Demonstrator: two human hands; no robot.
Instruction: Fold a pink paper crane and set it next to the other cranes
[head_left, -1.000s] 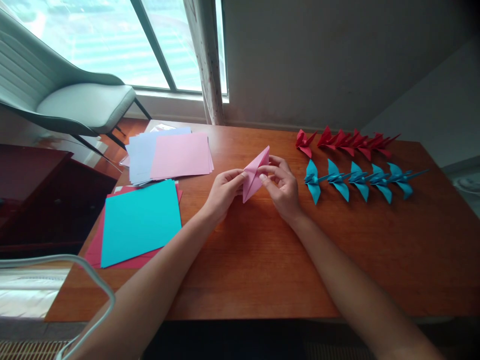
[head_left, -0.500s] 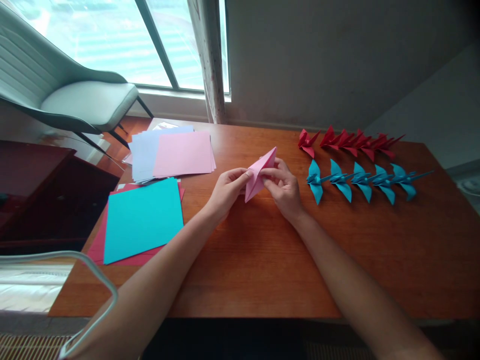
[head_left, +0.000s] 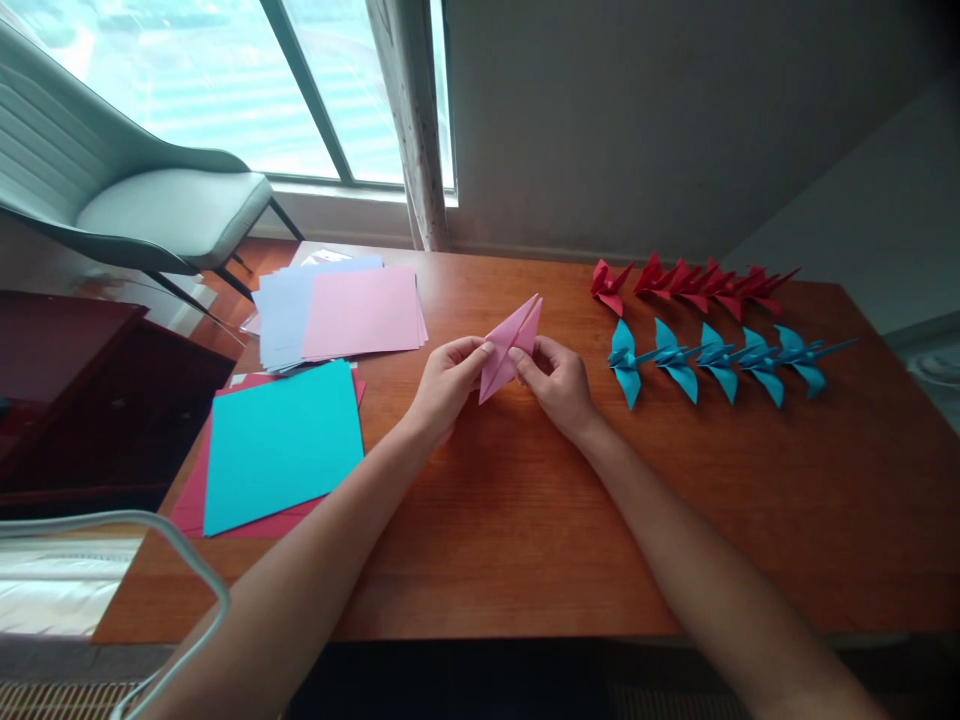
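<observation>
A pale, curved tube (head_left: 187,549) arcs over the near left corner of a wooden table (head_left: 510,560), where a person works a piece of folded pink paper (head_left: 504,340) with both bare hands. The left hand (head_left: 446,380) pinches its left side; the right hand (head_left: 562,385) grips the right side, thumb pressed on the face near the central slit. Good work here likely calls for light, even pressure: edges matched along that slit, the tips left sharp, the left grip steady as a clamp while the right thumb runs each crease flat from the middle outward.

The diamond-shaped piece lies between the two hands, seemingly just off the tabletop, with both thumbs on its upper face and the other fingers curled behind, mostly hidden. One point aims away from the person, slightly right; the other dips toward the near edge, below the thumbs.

Beyond the left arm rest turquoise sheets (head_left: 281,450) over red paper (head_left: 191,490), and farther off, pink sheets (head_left: 364,310) overlapping pale blue ones. To the right stand blue paper cranes (head_left: 716,360) in a row, red cranes (head_left: 686,285) behind them. A chair (head_left: 172,215) and a bright window (head_left: 225,80) fill the far left.
</observation>
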